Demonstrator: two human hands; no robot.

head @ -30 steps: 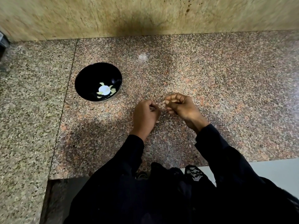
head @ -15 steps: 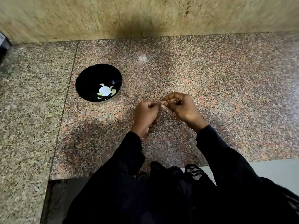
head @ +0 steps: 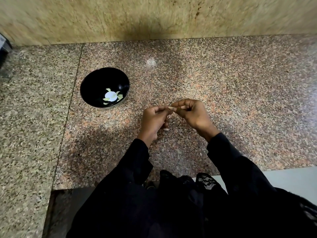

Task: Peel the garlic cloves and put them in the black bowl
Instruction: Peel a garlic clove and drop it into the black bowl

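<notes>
A black bowl [head: 89, 86] stands on the granite counter, left of my hands, with several pale peeled garlic cloves [head: 110, 97] lying on its bottom. Over the middle of the counter my left hand [head: 153, 120] and my right hand [head: 191, 113] meet fingertip to fingertip. Both pinch one small garlic clove [head: 171, 107], mostly hidden by the fingers. A scrap of pale skin [head: 166, 129] lies on the counter under my left hand.
The speckled granite counter [head: 223, 83] runs back to a tan stone wall [head: 154, 18]. Its front edge drops off near my body. A dark object [head: 4, 47] sits at the far left edge. A white surface [head: 291, 179] shows low right.
My hands have come a little closer together and keep working the clove between the fingertips. The bowl has not moved.
</notes>
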